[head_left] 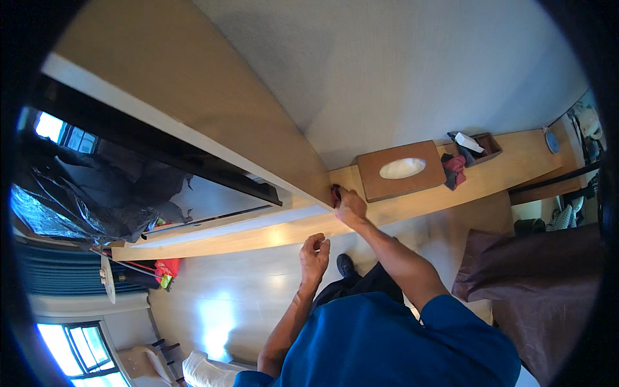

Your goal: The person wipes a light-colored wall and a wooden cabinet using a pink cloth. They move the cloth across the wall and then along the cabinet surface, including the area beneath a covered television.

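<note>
My right hand (351,208) is closed on a small dark and red cloth (335,195), pressed against the wooden shelf (348,178) where the end of an upright wooden panel (261,111) meets it. Only part of this cloth shows. In the air before the shelf's front edge, my left hand (315,256) has its fingers curled, with nothing seen in it. Just right of my right hand lies a brown tissue box (401,181) with a white tissue in its oval opening. A crumpled red and dark cloth (454,170) lies beside the box.
A small open box (489,150) holding a white item stands farther right, and a round blue object (552,141) leans at the wall. At left are a black-framed screen (213,193) and black plastic sheeting (96,193). A brown cover (537,280) drapes at lower right.
</note>
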Available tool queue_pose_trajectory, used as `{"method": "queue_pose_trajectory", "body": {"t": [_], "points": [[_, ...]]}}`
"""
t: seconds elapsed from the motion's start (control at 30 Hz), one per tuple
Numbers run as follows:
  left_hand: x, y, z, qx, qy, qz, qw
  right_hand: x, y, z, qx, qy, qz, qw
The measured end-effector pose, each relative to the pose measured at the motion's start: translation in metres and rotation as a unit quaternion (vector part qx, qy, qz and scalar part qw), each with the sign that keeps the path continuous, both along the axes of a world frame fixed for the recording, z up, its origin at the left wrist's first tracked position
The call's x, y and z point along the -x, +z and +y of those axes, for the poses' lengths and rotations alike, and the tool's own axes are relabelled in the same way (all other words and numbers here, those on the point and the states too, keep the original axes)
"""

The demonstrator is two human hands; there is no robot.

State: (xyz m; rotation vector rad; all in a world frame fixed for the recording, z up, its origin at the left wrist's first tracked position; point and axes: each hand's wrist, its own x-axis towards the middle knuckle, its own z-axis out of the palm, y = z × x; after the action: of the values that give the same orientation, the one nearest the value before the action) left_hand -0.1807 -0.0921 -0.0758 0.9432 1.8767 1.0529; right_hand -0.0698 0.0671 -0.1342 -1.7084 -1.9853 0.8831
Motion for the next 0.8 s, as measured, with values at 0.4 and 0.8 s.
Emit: {"method": "queue_pose_trajectory", "body": {"t": [0.4,0.8], "points": [[-0.005,0.035,0.024,-0.037,0.108,-0.240,0.964,0.033,0.029,-0.052,0.333,-0.226,0.585,0.704],[0.003,0.031,0.052,-0.188,0.120,-0.188,0.956,0.016,0.091,-0.073,0.245,-0.079,0.515,0.818]]}}
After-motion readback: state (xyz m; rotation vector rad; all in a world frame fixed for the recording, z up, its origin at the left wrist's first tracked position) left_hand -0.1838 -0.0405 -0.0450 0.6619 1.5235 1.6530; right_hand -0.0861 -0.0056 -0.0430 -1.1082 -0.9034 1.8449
